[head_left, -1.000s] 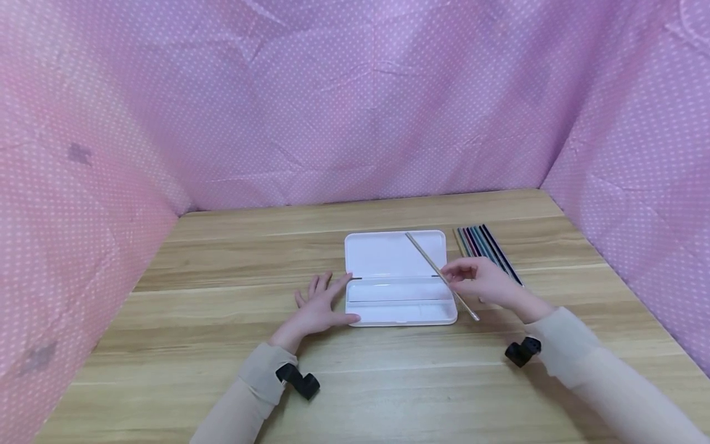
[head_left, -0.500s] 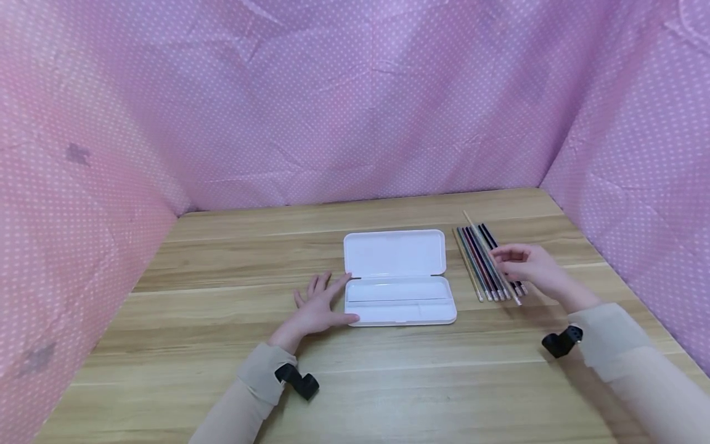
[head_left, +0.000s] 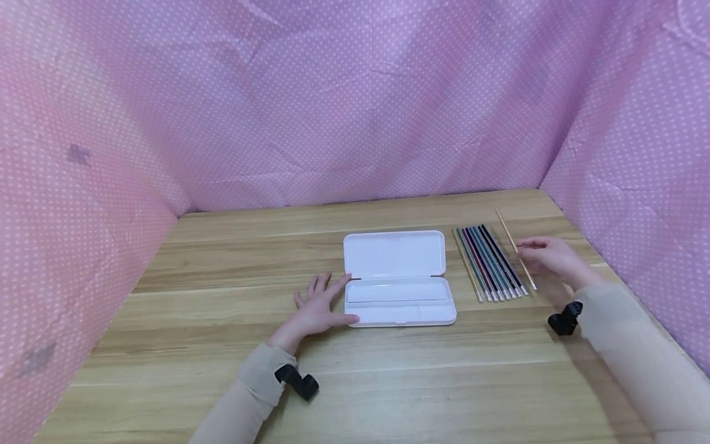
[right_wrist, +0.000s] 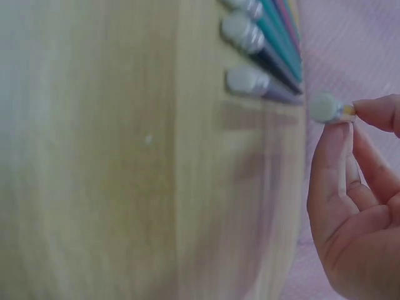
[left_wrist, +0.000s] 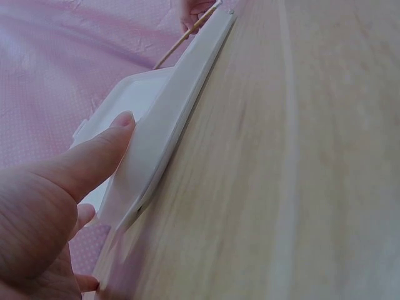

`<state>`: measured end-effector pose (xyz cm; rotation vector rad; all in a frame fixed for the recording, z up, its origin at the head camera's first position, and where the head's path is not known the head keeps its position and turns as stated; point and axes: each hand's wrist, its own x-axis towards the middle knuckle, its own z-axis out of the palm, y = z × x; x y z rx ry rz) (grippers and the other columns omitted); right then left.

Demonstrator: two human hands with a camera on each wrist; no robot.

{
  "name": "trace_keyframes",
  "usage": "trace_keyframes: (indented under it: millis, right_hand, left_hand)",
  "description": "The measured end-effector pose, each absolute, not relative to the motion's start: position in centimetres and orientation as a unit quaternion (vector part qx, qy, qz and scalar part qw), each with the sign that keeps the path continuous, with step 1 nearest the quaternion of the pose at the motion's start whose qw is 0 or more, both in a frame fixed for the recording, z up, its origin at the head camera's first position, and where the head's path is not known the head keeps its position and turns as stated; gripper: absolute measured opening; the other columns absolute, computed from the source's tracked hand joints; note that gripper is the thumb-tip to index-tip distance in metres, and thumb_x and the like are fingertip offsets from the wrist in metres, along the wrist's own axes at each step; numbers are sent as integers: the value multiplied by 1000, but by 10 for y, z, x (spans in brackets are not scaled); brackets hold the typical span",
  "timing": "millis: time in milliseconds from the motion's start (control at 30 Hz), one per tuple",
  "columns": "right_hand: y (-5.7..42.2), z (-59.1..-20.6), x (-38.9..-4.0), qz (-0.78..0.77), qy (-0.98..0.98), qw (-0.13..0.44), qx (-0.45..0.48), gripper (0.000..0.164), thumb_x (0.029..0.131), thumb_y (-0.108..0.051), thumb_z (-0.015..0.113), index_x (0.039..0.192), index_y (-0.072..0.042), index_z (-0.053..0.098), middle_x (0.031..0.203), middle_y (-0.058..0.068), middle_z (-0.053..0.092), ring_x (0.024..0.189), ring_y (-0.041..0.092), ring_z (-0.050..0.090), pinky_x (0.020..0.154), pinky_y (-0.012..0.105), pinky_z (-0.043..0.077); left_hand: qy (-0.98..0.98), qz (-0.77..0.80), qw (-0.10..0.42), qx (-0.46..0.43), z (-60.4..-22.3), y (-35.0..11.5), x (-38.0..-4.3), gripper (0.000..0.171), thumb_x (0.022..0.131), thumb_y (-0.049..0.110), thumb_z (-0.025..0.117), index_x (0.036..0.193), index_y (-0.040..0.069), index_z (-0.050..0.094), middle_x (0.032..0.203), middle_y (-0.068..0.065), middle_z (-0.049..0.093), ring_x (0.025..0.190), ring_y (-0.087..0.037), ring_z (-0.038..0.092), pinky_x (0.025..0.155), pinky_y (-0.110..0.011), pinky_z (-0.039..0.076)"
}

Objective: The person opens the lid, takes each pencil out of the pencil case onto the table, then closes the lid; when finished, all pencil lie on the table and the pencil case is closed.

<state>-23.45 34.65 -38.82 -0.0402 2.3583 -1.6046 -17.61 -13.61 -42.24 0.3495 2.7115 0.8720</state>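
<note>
My right hand (head_left: 556, 259) pinches a gold-coloured pencil (head_left: 510, 235) between thumb and fingertips, to the right of a row of pencils (head_left: 490, 262). The right wrist view shows its white eraser end (right_wrist: 325, 107) just beyond the fingertips, above the tabletop. An opened white pencil case (head_left: 394, 254) lies mid-table, its lid folded back and its tray (head_left: 399, 290) facing up. Beside its left end, my left hand (head_left: 315, 313) has its fingers spread. In the left wrist view the thumb (left_wrist: 103, 150) lies against the case's end.
The row holds several pencils side by side, dark, teal, reddish and gold, eraser ends toward me. They lie on a wooden table (head_left: 233, 265) between the case and my right hand. Pink dotted cloth (head_left: 355, 111) hangs around the back and sides.
My right hand has carried the gold pencil rightward, from over the case, across the pencil row, to its right side. My left hand and the case have stayed put.
</note>
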Motion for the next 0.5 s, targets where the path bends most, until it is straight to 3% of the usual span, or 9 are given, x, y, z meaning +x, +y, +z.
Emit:
trace_keyframes:
  millis: [100,233,367,500]
  right_hand:
    - [351,-392,-238,-576,802,157,-12,35,94,-8,54,123,10,50,85,-21,65,79,-4,63,73,17,53]
    - [350,-395,-243,-528,835,156,-11,57,95,-10,53,134,22,28,94,-13,65,80,-7,60,76,17,53]
    - [348,-398,-247,-477,866,150,-10,52,94,-8,52,132,23,33,106,7,66,79,-8,58,77,18,53]
    - [344,-400,-249,-437,888,141,-8,46,91,-6,52,127,22,41,105,13,65,77,-8,55,72,17,52]
  left_hand:
    - [937,299,135,120,-422,-136,-176,91,75,48,75,150,34,25,157,-19,7,142,-46,-7,98,-75,-14]
    - [937,299,134,122,-422,-135,-176,90,75,48,75,150,34,26,157,-19,8,142,-46,-7,98,-75,-13]
    - [936,300,135,123,-422,-135,-176,91,75,48,75,150,34,25,157,-19,8,142,-46,-6,98,-75,-14]
    - [936,301,138,120,-422,-135,-176,91,75,48,75,150,34,25,157,-18,7,142,-45,-7,98,-74,-15]
